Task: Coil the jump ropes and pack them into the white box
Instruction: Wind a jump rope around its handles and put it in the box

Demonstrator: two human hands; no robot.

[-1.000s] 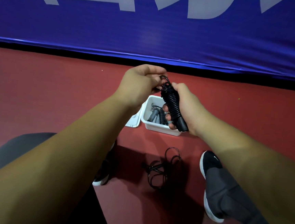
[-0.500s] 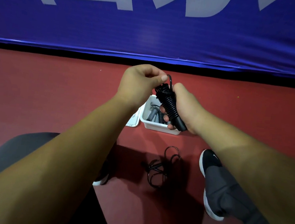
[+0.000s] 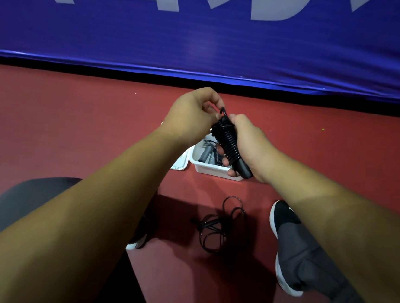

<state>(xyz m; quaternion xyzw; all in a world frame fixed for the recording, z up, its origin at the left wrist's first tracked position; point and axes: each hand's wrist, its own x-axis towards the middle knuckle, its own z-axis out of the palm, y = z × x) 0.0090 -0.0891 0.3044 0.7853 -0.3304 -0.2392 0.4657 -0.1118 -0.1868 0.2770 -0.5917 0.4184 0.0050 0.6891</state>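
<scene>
My right hand (image 3: 250, 148) grips a black jump rope (image 3: 228, 144) whose cord is wound tightly around its handles, held above the white box (image 3: 213, 170). My left hand (image 3: 193, 114) pinches the loose end of the cord at the top of that bundle. The box sits on the red floor and holds a grey-handled jump rope (image 3: 206, 153), partly hidden by my hands. Another black jump rope (image 3: 216, 225) lies in loose loops on the floor between my feet.
A white lid (image 3: 180, 165) lies against the box's left side. A blue padded barrier (image 3: 203, 43) runs along the back. My right shoe (image 3: 282, 219) and left shoe (image 3: 138, 240) flank the loose rope on the red floor (image 3: 76, 121).
My left hand has shifted slightly down and right at the top of the bundle, working the cord end. The right hand keeps its grip on the wound rope.
</scene>
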